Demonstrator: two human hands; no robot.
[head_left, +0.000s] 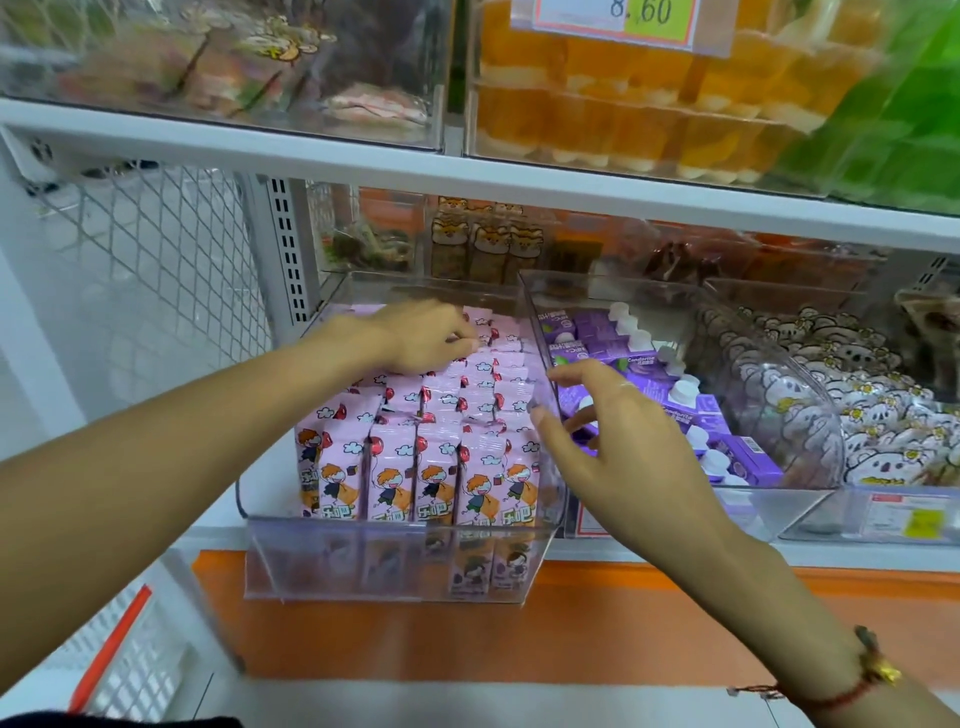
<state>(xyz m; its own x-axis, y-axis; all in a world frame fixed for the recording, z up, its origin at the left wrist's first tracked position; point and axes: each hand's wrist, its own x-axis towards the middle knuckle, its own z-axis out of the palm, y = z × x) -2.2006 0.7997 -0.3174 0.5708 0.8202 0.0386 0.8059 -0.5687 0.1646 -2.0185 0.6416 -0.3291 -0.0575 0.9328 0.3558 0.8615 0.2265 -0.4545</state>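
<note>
Head view: shop shelving, white metal boards, orange strip (623, 613) along the front edge of the lower shelf.
Room: white mesh panel (156, 260) at 9 o'clock of the bins; upper shelf board (260, 150) at 12 o'clock.
Bins, lower shelf: 3 clear ones in the front row. The clear bin (395, 561) with the pink packets is dead ahead, purple boxes (691, 410) at its 3 o'clock, koala packets (883, 415) further on at 3 o'clock.
Bins, upper shelf: 3 in view: mixed sweets, orange jelly cups (623, 104), green ones (893, 130). 1 price tag (623, 21) reading 8.60.
Pink packets (436, 467): upright, packed tight, 5 across the front row; back rows too crowded to count.
Hands: 2.
Left hand (426, 338): at the bin's 11 o'clock corner, fingers curled down onto the back-row packet tops; can't tell if it pinches one.
Right hand (623, 447): fingers spread and relaxed, holding nothing, just beside the bin's right wall at 3 o'clock; contact unclear. 1 red cord bracelet (852, 691) on that wrist.
</note>
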